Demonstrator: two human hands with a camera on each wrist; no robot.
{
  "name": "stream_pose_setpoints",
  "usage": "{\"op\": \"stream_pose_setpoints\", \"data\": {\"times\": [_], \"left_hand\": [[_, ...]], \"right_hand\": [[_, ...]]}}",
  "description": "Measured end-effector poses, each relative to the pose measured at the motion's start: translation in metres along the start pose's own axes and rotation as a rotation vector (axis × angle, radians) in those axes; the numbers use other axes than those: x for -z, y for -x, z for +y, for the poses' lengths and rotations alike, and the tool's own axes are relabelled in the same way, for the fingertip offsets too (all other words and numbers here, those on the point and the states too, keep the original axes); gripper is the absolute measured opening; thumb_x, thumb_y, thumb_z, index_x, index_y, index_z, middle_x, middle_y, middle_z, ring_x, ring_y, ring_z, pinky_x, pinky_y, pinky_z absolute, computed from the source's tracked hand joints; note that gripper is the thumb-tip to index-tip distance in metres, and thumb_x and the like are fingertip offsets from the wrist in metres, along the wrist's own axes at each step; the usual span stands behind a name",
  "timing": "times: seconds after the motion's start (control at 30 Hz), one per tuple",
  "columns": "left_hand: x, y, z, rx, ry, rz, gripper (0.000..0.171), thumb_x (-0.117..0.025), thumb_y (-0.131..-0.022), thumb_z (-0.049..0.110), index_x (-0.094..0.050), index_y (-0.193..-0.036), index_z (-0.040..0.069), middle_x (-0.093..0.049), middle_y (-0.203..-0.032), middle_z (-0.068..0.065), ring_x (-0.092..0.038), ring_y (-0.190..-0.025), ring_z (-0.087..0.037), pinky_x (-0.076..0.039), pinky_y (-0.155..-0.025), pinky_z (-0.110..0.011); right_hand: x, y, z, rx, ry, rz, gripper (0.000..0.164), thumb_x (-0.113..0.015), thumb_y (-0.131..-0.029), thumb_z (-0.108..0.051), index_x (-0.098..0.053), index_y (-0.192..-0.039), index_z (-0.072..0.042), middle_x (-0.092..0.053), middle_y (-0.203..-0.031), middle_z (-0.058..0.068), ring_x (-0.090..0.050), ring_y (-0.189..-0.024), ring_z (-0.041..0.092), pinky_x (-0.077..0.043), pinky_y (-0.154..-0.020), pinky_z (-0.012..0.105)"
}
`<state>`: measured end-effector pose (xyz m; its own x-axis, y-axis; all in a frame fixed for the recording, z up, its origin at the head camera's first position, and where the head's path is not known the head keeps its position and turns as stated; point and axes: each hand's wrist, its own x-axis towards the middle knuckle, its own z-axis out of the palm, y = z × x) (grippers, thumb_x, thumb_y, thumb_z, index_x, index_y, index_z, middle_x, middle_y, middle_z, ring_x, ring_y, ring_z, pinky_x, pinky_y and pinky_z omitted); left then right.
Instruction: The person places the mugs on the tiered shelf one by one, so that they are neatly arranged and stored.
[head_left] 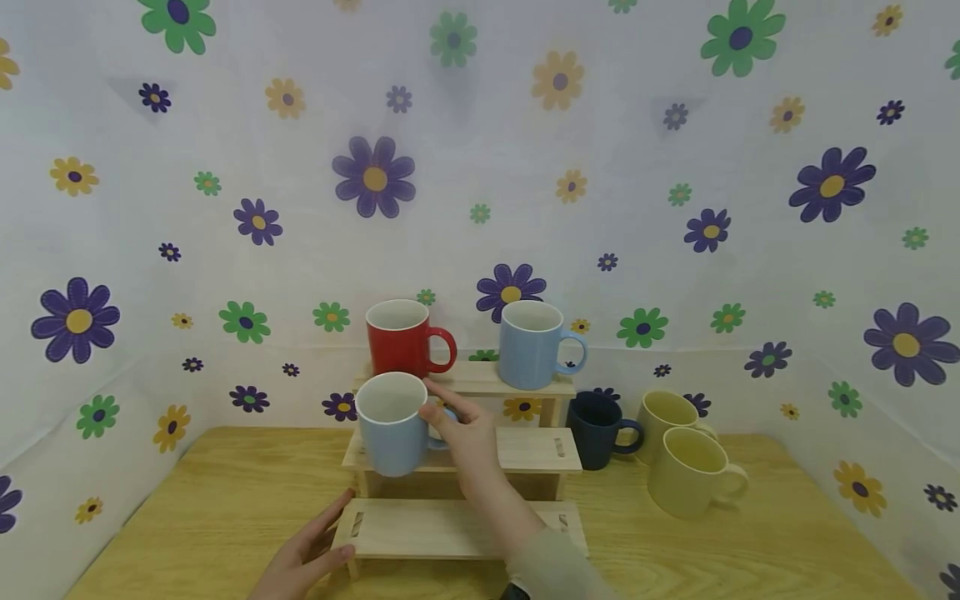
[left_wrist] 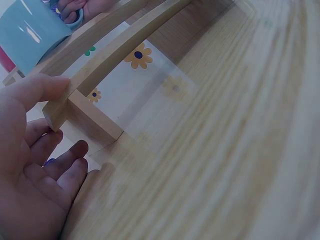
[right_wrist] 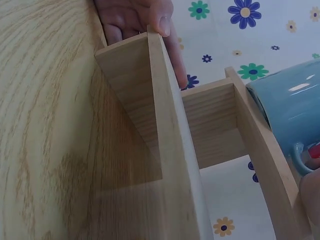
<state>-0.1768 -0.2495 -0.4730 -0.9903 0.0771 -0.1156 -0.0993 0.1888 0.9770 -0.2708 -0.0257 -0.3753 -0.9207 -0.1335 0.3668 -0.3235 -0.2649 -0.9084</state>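
Observation:
My right hand (head_left: pixel 468 433) grips a light blue mug (head_left: pixel 392 429) by its handle, with the thumb close to the white-lined rim. The mug is upright at the left end of the middle step of a wooden stepped rack (head_left: pixel 427 533). My left hand (head_left: pixel 303 554) holds the left end of the lowest step, and the left wrist view shows its thumb (left_wrist: pixel 50 87) on the board and the other fingers bent beside the end. On the top step, a red mug (head_left: pixel 397 342) stands at the left and another light blue mug (head_left: pixel 529 350) at the right.
Right of the rack, a dark blue mug (head_left: pixel 596 433) stands on the wood-grain table (head_left: pixel 225 492). Beside it are two pale yellow mugs, one behind (head_left: pixel 667 412) and one in front (head_left: pixel 686 475). A flower-printed white sheet (head_left: pixel 480 125) encloses the back and sides.

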Motion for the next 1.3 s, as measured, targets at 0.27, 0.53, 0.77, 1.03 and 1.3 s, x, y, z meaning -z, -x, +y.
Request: {"op": "stream_pose_setpoints", "data": {"times": [0.27, 0.53, 0.77, 1.03, 1.3], "left_hand": [[0.001, -0.001, -0.002, 0.000, 0.012, -0.014, 0.074, -0.065, -0.092, 0.032, -0.027, -0.152, 0.013, -0.020, -0.156, -0.014, -0.030, -0.135, -0.045, -0.038, -0.103, -0.051], [0.000, 0.000, -0.001, 0.021, 0.021, -0.010, 0.076, -0.066, -0.090, 0.034, -0.027, -0.152, 0.014, -0.021, -0.156, -0.013, -0.030, -0.135, -0.044, -0.037, -0.104, -0.052], [0.000, -0.001, -0.002, 0.021, 0.023, 0.000, 0.076, -0.066, -0.090, 0.034, -0.027, -0.152, 0.015, -0.022, -0.156, -0.012, -0.031, -0.135, -0.044, -0.039, -0.103, -0.052], [0.000, -0.001, -0.002, 0.018, 0.021, 0.009, 0.075, -0.066, -0.090, 0.034, -0.028, -0.152, 0.015, -0.022, -0.156, -0.012, -0.031, -0.134, -0.044, -0.039, -0.102, -0.052], [0.000, -0.001, -0.003, 0.006, 0.025, -0.005, 0.074, -0.066, -0.091, 0.033, -0.027, -0.152, 0.015, -0.020, -0.156, -0.012, -0.031, -0.135, -0.044, -0.041, -0.101, -0.050]], "right_hand": [[-0.004, -0.003, 0.000, -0.050, 0.021, 0.010, 0.041, -0.074, -0.083, -0.031, -0.069, -0.121, -0.016, -0.062, -0.127, 0.000, -0.049, -0.123, 0.019, -0.037, -0.105, 0.042], [-0.003, -0.006, -0.002, -0.089, 0.052, 0.009, 0.039, -0.072, -0.085, -0.027, -0.068, -0.123, -0.017, -0.059, -0.130, 0.000, -0.050, -0.118, 0.019, -0.043, -0.095, 0.035], [-0.005, -0.002, -0.024, -0.100, 0.088, -0.021, 0.035, -0.068, -0.089, -0.016, -0.066, -0.124, -0.010, -0.059, -0.130, 0.006, -0.047, -0.126, 0.023, -0.041, -0.102, 0.042], [-0.006, 0.000, -0.033, -0.105, 0.116, -0.050, 0.036, -0.067, -0.090, -0.017, -0.065, -0.125, -0.010, -0.057, -0.132, 0.006, -0.047, -0.125, 0.024, -0.043, -0.100, 0.041], [-0.003, 0.002, -0.035, -0.095, 0.168, -0.078, 0.038, -0.066, -0.091, -0.020, -0.063, -0.127, -0.008, -0.057, -0.133, 0.007, -0.049, -0.122, 0.025, -0.043, -0.100, 0.042]]}}
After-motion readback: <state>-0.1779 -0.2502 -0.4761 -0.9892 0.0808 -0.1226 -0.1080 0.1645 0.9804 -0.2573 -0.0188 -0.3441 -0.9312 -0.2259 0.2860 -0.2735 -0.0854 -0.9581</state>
